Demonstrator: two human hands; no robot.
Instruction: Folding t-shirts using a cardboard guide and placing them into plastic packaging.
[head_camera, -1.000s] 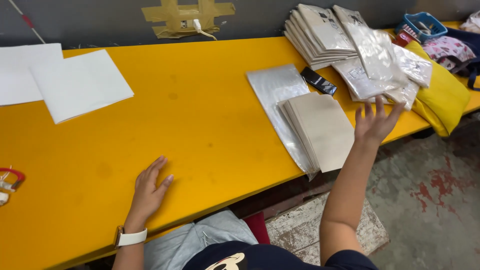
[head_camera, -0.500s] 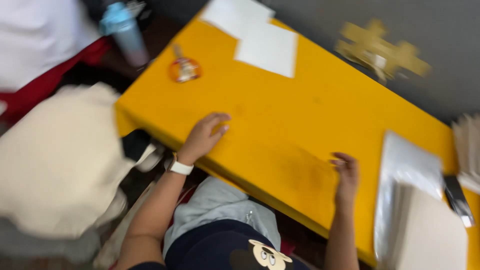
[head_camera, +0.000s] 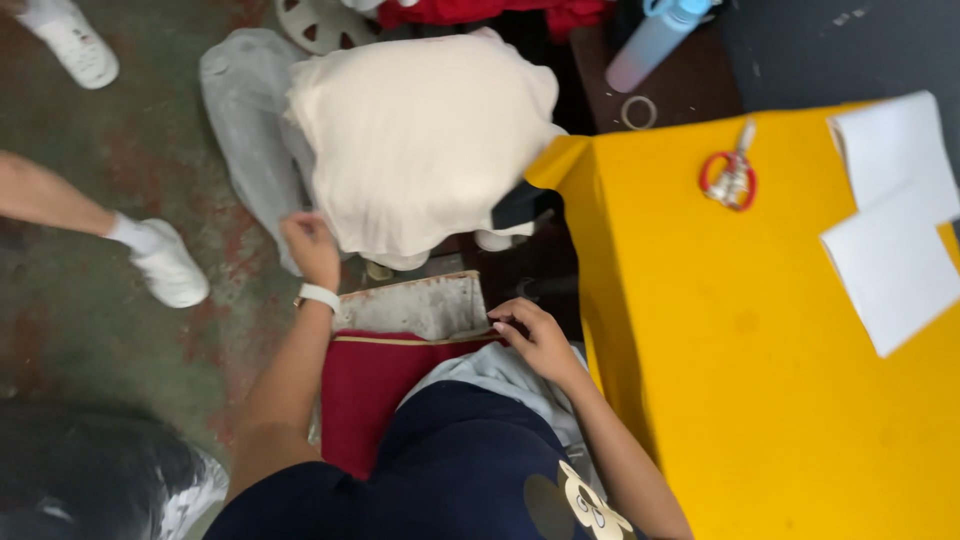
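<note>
Reaching toward the cream sack (head_camera: 420, 140) at 11 o'clock, left hand (head_camera: 312, 248) loosely curled and empty, nothing lifted yet; right hand (head_camera: 535, 335) grips the seat edge (head_camera: 420, 335).

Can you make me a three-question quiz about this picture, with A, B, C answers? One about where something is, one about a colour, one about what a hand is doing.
1. Where are the scissors?
A. On the yellow table
B. On the floor
C. In a hand

2. What colour are the scissors' handles?
A. Blue
B. Red
C. Green

3. What is the left hand doing?
A. Lying flat on the table
B. Holding the bottle
C. Reaching to the cream bundle

Answers:
1 A, they lie on the table near the white sheets.
2 B, the loops are red.
3 C, it is at the bundle's lower edge.
</note>
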